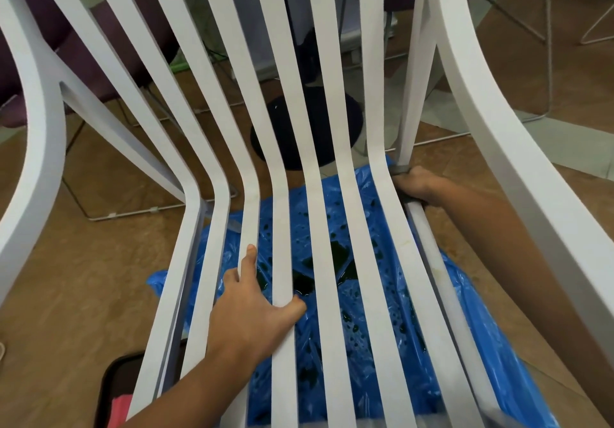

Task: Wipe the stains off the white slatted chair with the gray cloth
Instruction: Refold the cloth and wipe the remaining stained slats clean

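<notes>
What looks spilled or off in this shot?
Dark green liquid is pooled and spattered across the blue plastic sheet under the white slatted chair. Faint yellowish stains mark the rightmost seat slat and the side rail next to it. Nothing looks broken or askew.

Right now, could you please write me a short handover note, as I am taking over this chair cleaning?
Left hand grips a seat slat of the white slatted chair, steadying it.
Right hand holds the gray cloth against the seat's rear right corner.
Left to do: faint yellowish marks on the right side rail. How much is already wiped, I cannot tell.
Blue plastic sheet below holds dark puddles.
</notes>
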A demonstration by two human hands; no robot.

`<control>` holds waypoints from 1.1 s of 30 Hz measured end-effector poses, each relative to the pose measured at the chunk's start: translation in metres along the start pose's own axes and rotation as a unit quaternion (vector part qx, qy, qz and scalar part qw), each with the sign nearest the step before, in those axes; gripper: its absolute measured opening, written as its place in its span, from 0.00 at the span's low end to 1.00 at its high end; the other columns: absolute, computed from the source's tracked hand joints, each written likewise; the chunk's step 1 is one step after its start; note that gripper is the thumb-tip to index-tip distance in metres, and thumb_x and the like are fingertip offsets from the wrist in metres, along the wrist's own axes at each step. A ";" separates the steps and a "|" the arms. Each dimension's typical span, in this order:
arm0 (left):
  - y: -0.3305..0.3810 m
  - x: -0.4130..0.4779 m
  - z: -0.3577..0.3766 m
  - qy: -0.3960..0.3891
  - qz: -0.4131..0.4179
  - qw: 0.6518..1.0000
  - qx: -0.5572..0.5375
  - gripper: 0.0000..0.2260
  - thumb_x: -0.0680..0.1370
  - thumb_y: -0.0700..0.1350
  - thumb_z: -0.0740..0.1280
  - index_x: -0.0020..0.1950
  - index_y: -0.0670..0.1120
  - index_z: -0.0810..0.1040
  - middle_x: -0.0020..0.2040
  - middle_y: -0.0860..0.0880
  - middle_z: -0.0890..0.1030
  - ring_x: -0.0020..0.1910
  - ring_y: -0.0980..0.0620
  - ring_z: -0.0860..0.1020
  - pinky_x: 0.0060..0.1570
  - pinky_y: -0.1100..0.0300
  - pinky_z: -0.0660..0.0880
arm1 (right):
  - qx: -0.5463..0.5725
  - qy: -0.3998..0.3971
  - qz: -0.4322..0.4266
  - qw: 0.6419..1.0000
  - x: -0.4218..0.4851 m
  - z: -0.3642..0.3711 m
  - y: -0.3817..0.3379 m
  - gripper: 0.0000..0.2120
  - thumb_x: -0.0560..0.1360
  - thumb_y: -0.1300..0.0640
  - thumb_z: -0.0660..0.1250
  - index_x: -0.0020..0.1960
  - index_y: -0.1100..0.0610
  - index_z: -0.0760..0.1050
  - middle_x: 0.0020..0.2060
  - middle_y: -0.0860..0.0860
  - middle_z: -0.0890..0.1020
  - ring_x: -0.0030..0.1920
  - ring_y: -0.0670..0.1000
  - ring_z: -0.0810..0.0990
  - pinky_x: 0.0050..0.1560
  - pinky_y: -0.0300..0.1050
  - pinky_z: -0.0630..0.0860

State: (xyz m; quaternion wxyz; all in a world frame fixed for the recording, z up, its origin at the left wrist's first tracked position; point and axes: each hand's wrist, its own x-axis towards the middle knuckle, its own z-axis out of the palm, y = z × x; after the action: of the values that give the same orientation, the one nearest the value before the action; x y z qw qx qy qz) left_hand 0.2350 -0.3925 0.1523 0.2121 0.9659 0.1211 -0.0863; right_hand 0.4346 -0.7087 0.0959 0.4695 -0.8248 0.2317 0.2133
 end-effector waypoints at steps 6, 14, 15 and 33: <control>0.001 0.000 0.000 0.003 -0.010 1.000 0.016 0.49 0.64 0.69 0.64 0.80 0.61 0.44 0.69 0.51 0.68 0.48 0.51 0.79 0.46 0.53 0.80 | 0.105 0.045 0.016 0.993 0.007 0.016 0.008 0.08 0.77 0.59 0.70 0.52 0.63 0.76 0.36 0.56 0.81 0.31 0.53 0.79 0.29 0.41 0.79; 0.003 -0.002 -0.001 0.010 -0.017 0.999 0.048 0.48 0.65 0.71 0.60 0.80 0.60 0.43 0.71 0.49 0.68 0.50 0.50 0.80 0.43 0.53 0.79 | 0.139 0.017 0.022 0.990 -0.010 0.018 0.025 0.09 0.76 0.60 0.71 0.51 0.65 0.78 0.44 0.61 0.84 0.41 0.59 0.81 0.49 0.61 0.81; 0.003 -0.002 0.000 0.011 -0.016 0.999 0.046 0.48 0.65 0.72 0.60 0.80 0.60 0.43 0.71 0.50 0.68 0.51 0.49 0.80 0.43 0.53 0.79 | 0.147 0.010 0.028 0.989 -0.016 0.017 0.030 0.09 0.76 0.61 0.71 0.52 0.67 0.78 0.44 0.63 0.83 0.42 0.60 0.80 0.50 0.63 0.81; 0.004 -0.001 0.000 0.002 -0.020 0.999 0.048 0.47 0.67 0.70 0.62 0.80 0.59 0.44 0.72 0.47 0.68 0.44 0.49 0.79 0.38 0.56 0.75 | 0.186 -0.027 0.122 0.975 -0.119 0.041 0.132 0.22 0.71 0.55 0.70 0.54 0.74 0.76 0.46 0.72 0.81 0.40 0.63 0.78 0.41 0.63 0.82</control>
State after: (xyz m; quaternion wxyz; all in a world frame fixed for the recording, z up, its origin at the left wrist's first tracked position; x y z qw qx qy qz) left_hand 0.2353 -0.3957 0.1543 0.1634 0.9725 0.1360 -0.0946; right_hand 0.2569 -0.7104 0.0555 0.5911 -0.6823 0.3537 0.2448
